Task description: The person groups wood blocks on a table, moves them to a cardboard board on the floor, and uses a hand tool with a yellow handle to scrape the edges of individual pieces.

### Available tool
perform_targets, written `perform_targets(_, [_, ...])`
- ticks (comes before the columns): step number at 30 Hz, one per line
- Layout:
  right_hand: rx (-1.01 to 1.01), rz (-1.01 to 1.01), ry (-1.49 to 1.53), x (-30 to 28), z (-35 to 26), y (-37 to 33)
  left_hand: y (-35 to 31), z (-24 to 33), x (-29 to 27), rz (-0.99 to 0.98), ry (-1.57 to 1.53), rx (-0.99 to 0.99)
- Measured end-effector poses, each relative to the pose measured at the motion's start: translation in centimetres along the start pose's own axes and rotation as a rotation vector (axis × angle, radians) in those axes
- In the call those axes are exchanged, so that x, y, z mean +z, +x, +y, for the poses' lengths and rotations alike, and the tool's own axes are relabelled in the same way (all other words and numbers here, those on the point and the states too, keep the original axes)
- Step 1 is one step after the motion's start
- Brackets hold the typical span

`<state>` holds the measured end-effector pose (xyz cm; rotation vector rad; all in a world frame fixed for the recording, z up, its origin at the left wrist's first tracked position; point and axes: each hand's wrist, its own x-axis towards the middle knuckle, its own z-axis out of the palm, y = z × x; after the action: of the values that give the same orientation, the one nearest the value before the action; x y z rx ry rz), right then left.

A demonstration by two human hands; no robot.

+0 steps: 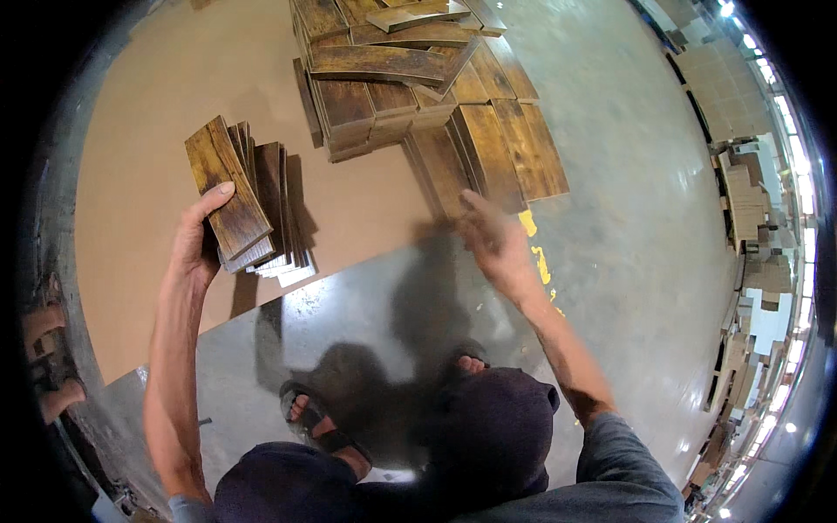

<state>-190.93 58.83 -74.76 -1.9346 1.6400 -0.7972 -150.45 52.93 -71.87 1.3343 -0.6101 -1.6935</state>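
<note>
My left hand [202, 228] is closed around a fanned stack of short dark-brown wooden planks [228, 187], thumb over the front one. The stack is tilted, its lower ends fanning toward the right. My right hand [493, 244] is blurred by motion, with its fingertips at the near end of a plank [440, 170] beside the big pile. Whether the fingers grip that plank or only touch it, I cannot tell. The pile of wooden planks [349, 103] lies in neat layers, with several loose planks [379, 63] crossing on top. More planks [488, 139] lie along its right side.
A large brown cardboard sheet [157, 288] lies under the pile, on a shiny grey floor [628, 261]. Yellow marks [542, 264] run along the floor near my right hand. Stacked boards and cartons [745, 205] line the far right. Another person's feet [57, 397] show at the left edge.
</note>
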Motion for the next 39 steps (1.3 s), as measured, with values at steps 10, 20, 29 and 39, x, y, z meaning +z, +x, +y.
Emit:
perform_targets(10, [0.118,-0.162,0.281,2.6,0.2,-1.8,0.0,-1.1,-0.1,0.066,-0.052,0.032])
perform_targets(20, [0.163,-0.248,0.652,7.3,-4.7,-2.7,-4.1,0.3,1.3,0.309,0.137,0.288])
perform_targets(29, [0.300,-0.405,1.167,4.9,-7.1,-4.7,-6.8,-8.4,13.1,-0.056,-0.031,0.090])
perform_targets(39, [0.669,0.093,1.034,0.8,-2.7,-5.8,0.0,-11.0,22.3,-0.216,-0.104,0.114])
